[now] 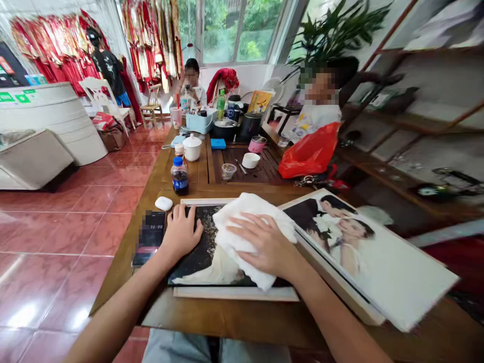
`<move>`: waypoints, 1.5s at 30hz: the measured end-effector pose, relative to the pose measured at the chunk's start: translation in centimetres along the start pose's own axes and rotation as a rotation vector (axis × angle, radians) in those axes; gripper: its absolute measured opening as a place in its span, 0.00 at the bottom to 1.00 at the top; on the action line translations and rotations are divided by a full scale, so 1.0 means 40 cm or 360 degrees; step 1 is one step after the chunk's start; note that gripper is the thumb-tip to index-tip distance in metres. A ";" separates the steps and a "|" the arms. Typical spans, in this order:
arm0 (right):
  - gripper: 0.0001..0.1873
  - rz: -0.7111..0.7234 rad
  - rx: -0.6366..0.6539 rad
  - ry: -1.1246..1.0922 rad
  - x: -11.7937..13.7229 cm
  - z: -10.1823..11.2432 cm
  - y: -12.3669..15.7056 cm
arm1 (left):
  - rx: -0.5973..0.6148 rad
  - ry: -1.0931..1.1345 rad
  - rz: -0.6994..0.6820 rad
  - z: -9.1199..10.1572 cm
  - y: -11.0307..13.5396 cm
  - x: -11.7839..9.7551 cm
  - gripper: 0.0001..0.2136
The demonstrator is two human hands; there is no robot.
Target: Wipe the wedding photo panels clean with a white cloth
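A dark framed photo (pixel 204 257) lies flat on the wooden table in front of me, showing a pale gown and scattered light specks. My left hand (pixel 183 232) rests on its left edge with the fingers spread. Under my right hand (pixel 264 242) is a crumpled white cloth (pixel 245 206), pressed against the photo; the fingers are stretched out flat over it. The cloth hides the right part of the picture. To the right, a second photo panel (pixel 355 247) of a couple leans over a pale frame at an angle.
Left of the photo lie a phone (pixel 151 234), a white earbud case (pixel 164 203) and a blue-capped bottle (pixel 180 176). Beyond stand a white lidded pot (pixel 192 147), a white bowl (pixel 250 160) and a red plastic bag (pixel 312 151). Several people are around the room.
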State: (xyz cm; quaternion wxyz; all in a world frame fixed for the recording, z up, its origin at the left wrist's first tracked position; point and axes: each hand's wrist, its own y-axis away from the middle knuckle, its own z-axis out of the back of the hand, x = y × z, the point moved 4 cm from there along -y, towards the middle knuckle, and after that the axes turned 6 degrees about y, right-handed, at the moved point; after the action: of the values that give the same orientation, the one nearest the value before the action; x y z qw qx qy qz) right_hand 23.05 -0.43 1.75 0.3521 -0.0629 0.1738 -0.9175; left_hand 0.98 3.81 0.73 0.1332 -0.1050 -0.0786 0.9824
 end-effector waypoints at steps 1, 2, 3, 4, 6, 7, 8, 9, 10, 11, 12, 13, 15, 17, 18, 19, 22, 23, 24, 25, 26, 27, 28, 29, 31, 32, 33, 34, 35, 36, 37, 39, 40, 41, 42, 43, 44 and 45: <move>0.26 0.0052 0.0030 -0.0032 0.019 -0.002 -0.002 | -0.0003 -0.0004 0.0005 0.000 0.001 0.000 0.24; 0.26 0.0092 0.0054 -0.0056 0.035 -0.004 -0.004 | -0.0007 -0.0007 0.0009 -0.001 0.002 0.000 0.24; 0.27 0.0117 0.0071 -0.0072 0.047 -0.004 -0.006 | -0.0013 -0.0007 0.0011 -0.001 0.003 0.001 0.24; 0.27 0.0128 0.0082 -0.0082 0.054 -0.004 -0.007 | -0.0020 -0.0006 0.0012 -0.001 0.004 0.001 0.24; 0.27 0.0111 0.0087 -0.0081 0.052 -0.002 -0.009 | -0.0042 0.0002 0.0005 0.001 0.004 0.002 0.24; 0.27 0.0073 0.0076 -0.0063 0.043 -0.001 -0.010 | -0.0051 0.0010 -0.0001 0.002 0.005 0.003 0.24; 0.27 0.0022 0.0058 -0.0037 0.030 0.001 -0.010 | -0.0057 0.0019 -0.0006 0.002 0.005 0.004 0.24; 0.26 -0.0033 0.0037 -0.0005 0.017 0.002 -0.009 | -0.0061 0.0027 -0.0010 0.003 0.005 0.004 0.24; 0.25 -0.0082 0.0015 0.0027 0.005 0.003 -0.008 | -0.0063 0.0034 -0.0012 0.003 0.004 0.004 0.24; 0.24 -0.0119 -0.0007 0.0057 -0.004 0.003 -0.007 | -0.0063 0.0038 -0.0013 0.003 0.004 0.004 0.24; 0.23 -0.0137 -0.0027 0.0079 -0.008 0.002 -0.006 | -0.0063 0.0038 -0.0009 0.002 0.003 0.004 0.24; 0.23 -0.0134 -0.0043 0.0092 -0.007 0.001 -0.006 | -0.0063 0.0036 -0.0006 0.002 0.003 0.004 0.24; 0.24 -0.0076 -0.0047 0.0084 0.009 -0.003 -0.007 | -0.0052 0.0030 -0.0003 0.000 0.002 0.003 0.24; 0.25 0.0010 -0.0016 0.0034 0.035 -0.008 -0.009 | -0.0038 0.0029 0.0002 -0.001 0.001 0.002 0.24; 0.26 0.0047 0.0009 0.0001 0.047 -0.010 -0.011 | -0.0033 0.0030 0.0005 -0.001 0.001 0.002 0.24; 0.27 0.0071 0.0033 -0.0031 0.056 -0.011 -0.012 | -0.0029 0.0031 0.0009 -0.001 0.001 0.003 0.24; 0.29 0.0041 0.0075 -0.0069 0.059 -0.010 -0.017 | -0.0036 0.0029 0.0020 0.004 0.003 0.006 0.24; 0.29 -0.0004 0.0072 -0.0054 0.052 -0.009 -0.018 | -0.0039 0.0027 0.0020 0.006 0.003 0.007 0.24; 0.28 -0.0059 0.0062 -0.0027 0.043 -0.007 -0.018 | -0.0039 0.0025 0.0018 0.008 0.003 0.008 0.24; 0.28 -0.0114 0.0048 0.0005 0.033 -0.006 -0.018 | -0.0035 0.0023 0.0016 0.009 0.003 0.009 0.24; 0.27 -0.0159 0.0033 0.0036 0.026 -0.005 -0.018 | -0.0028 0.0021 0.0012 0.009 0.003 0.009 0.24; 0.27 -0.0190 0.0021 0.0061 0.022 -0.004 -0.018 | -0.0021 0.0018 0.0009 0.008 0.002 0.009 0.24; 0.27 -0.0203 0.0013 0.0078 0.022 -0.004 -0.018 | -0.0014 0.0015 0.0006 0.008 0.002 0.009 0.24; 0.27 -0.0199 0.0010 0.0086 0.026 -0.003 -0.018 | -0.0011 0.0013 0.0003 0.006 0.001 0.009 0.24; 0.29 -0.0146 0.0021 0.0075 0.043 -0.003 -0.019 | -0.0012 0.0007 0.0004 0.005 0.001 0.009 0.25; 0.30 -0.0107 0.0040 0.0057 0.054 -0.004 -0.020 | -0.0014 0.0005 0.0006 0.004 0.001 0.009 0.25; 0.31 -0.0063 0.0067 0.0031 0.065 -0.004 -0.020 | -0.0015 0.0005 0.0010 0.004 0.001 0.009 0.25; 0.32 -0.0022 0.0099 0.0002 0.073 -0.004 -0.021 | -0.0014 0.0005 0.0014 0.004 0.001 0.009 0.25; 0.33 0.0008 0.0129 -0.0026 0.078 -0.005 -0.022 | -0.0013 0.0006 0.0019 0.004 0.002 0.009 0.25; 0.33 0.0020 0.0154 -0.0048 0.078 -0.005 -0.022 | -0.0012 0.0006 0.0022 0.005 0.002 0.009 0.25; 0.34 0.0011 0.0165 -0.0060 0.073 -0.006 -0.022 | -0.0011 0.0007 0.0021 0.006 0.002 0.009 0.25; 0.33 -0.0074 0.0133 -0.0043 0.050 -0.009 -0.020 | -0.0015 0.0011 0.0012 0.008 0.003 0.009 0.25; 0.32 -0.0137 0.0091 -0.0017 0.035 -0.011 -0.019 | -0.0021 0.0014 0.0005 0.008 0.003 0.008 0.25; 0.31 -0.0201 0.0039 0.0013 0.022 -0.014 -0.017 | -0.0027 0.0018 -0.0003 0.008 0.002 0.008 0.25; 0.31 -0.0253 -0.0016 0.0039 0.011 -0.016 -0.015 | -0.0033 0.0021 -0.0010 0.008 0.002 0.008 0.24; 0.31 -0.0288 -0.0065 0.0056 0.005 -0.018 -0.013 | -0.0039 0.0022 -0.0013 0.007 0.002 0.008 0.24; 0.31 -0.0300 -0.0104 0.0058 0.003 -0.020 -0.012 | -0.0044 0.0021 -0.0017 0.006 0.002 0.008 0.24; 0.30 -0.0292 -0.0130 0.0046 0.007 -0.022 -0.011 | -0.0050 0.0018 -0.0020 0.005 0.002 0.007 0.24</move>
State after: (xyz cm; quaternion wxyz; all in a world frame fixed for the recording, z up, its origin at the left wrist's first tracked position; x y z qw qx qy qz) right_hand 22.36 -0.05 1.09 0.2611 -0.0794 0.2097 -0.9389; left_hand 0.64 3.80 0.87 0.1383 -0.1120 -0.0938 0.9796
